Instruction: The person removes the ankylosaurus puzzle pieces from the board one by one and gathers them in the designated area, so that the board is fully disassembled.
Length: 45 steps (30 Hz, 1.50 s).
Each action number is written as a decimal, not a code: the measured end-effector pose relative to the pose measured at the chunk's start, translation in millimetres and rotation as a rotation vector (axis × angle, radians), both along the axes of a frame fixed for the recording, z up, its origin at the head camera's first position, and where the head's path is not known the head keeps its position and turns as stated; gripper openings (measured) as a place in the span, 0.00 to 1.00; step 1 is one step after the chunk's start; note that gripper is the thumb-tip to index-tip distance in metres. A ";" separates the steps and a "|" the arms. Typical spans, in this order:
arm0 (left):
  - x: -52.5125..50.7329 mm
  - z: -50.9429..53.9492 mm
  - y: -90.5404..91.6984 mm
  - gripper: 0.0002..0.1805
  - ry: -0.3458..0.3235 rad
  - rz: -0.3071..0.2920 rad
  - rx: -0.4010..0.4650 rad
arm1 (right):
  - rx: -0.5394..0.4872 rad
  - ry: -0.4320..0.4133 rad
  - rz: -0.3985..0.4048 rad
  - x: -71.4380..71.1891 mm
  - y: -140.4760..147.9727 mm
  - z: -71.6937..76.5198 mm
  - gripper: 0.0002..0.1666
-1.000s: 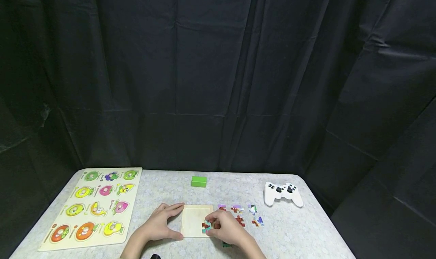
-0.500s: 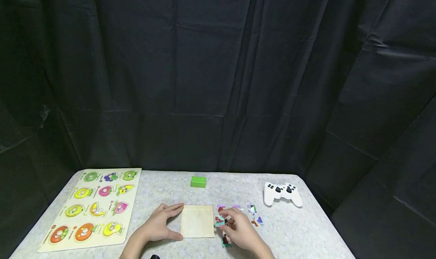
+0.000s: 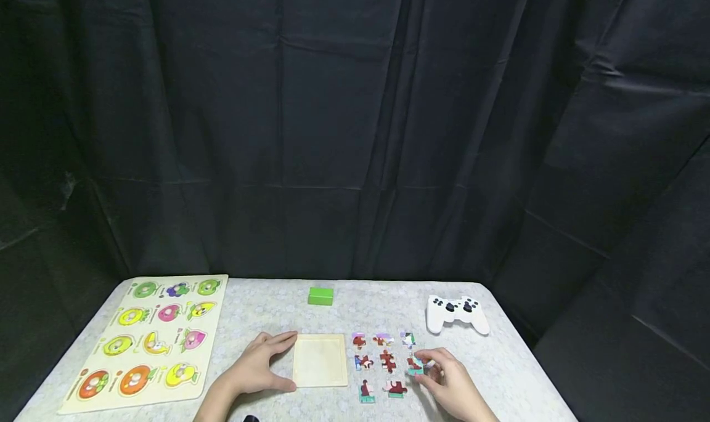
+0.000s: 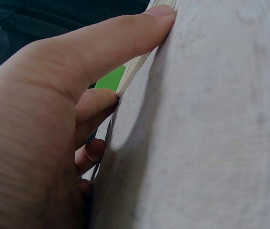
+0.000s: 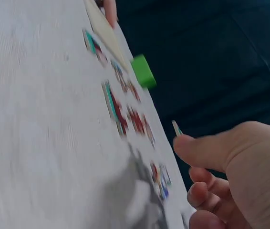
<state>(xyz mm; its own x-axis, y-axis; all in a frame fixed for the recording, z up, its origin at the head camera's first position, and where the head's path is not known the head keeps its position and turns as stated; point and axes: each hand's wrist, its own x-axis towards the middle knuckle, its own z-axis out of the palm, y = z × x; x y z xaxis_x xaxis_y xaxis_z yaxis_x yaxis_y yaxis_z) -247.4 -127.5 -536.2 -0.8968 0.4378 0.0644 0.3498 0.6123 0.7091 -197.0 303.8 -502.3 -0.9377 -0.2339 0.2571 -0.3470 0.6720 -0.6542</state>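
Note:
My right hand (image 3: pixel 452 382) pinches a red and teal jigsaw piece (image 3: pixel 415 365) between thumb and fingers, at the right side of a group of loose pieces. In the right wrist view only a thin edge of this piece (image 5: pixel 175 128) shows beyond the thumb, lifted off the table. My left hand (image 3: pixel 257 366) spreads thumb and index finger against the left corners of a square wooden tray (image 3: pixel 320 360). Seen from the left wrist, the straight thumb (image 4: pixel 125 36) touches the tray's rim. Bare pale wood shows inside the tray.
Several jigsaw pieces (image 3: pixel 388 361) lie in rough rows right of the tray. Behind it stands a green block (image 3: pixel 320 296). A white game controller (image 3: pixel 457 314) is at the back right. A fruit puzzle board (image 3: pixel 158 342) covers the table's left side, before a black curtain (image 3: pixel 333 132).
My right hand has carried the red and teal jigsaw piece from over the tray to the right, past the other pieces. The left hand has stayed at the tray's left edge.

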 end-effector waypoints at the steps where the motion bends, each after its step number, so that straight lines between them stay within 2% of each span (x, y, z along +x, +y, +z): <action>1: 0.0 0.6 -0.1 0.57 -0.001 0.001 0.000 | 0.001 -0.020 0.000 0.9 5.9 -0.8 0.20; 3: 0.3 2.3 -0.1 0.57 -0.005 0.003 0.003 | 0.001 -0.059 0.007 2.4 16.8 -2.6 0.19; 5: 0.6 3.9 -0.1 0.57 -0.009 0.004 0.007 | 0.002 -0.061 0.033 3.7 26.2 -5.9 0.19; 11: 0.9 5.8 -0.7 0.57 -0.009 0.008 0.011 | 0.002 0.088 0.150 3.3 40.1 -20.4 0.17; 13: 0.6 5.7 -0.9 0.57 -0.006 0.006 0.009 | 0.007 0.091 0.166 2.2 41.2 -24.2 0.16; 17: -0.3 5.0 -0.8 0.57 -0.005 -0.002 0.009 | 0.023 0.002 0.131 1.2 42.0 -28.3 0.17; 21: -0.7 3.4 -0.2 0.57 -0.006 -0.002 0.005 | 0.026 -0.036 0.103 1.2 42.9 -33.9 0.17; 24: 0.2 2.2 0.0 0.57 -0.012 -0.001 0.005 | 0.022 -0.052 0.113 1.9 44.0 -37.0 0.16; 27: 1.4 1.2 0.0 0.57 -0.010 -0.009 0.005 | 0.025 -0.109 0.110 2.5 45.4 -36.4 0.17; 34: 0.6 0.8 -0.1 0.57 0.011 -0.022 0.018 | 0.008 -0.125 0.109 2.5 45.8 -37.6 0.17; 37: -0.4 1.3 -0.4 0.57 0.017 -0.016 0.018 | -0.009 -0.048 0.121 2.6 44.7 -41.6 0.16; 41: -1.1 1.4 -0.7 0.58 0.019 -0.010 0.019 | -0.019 0.112 0.152 1.9 44.0 -48.1 0.17; 45: -0.1 1.4 -1.4 0.58 0.020 -0.010 0.025 | -0.033 0.148 0.168 0.7 44.2 -50.3 0.19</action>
<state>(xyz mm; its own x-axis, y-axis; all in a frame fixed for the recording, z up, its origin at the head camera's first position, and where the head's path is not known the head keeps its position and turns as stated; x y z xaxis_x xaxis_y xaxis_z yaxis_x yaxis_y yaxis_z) -247.6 -128.8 -534.8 -0.8907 0.4449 0.0934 0.3701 0.5905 0.7172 -196.3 347.9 -552.7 -0.8376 -0.3730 0.3992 -0.5463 0.5755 -0.6085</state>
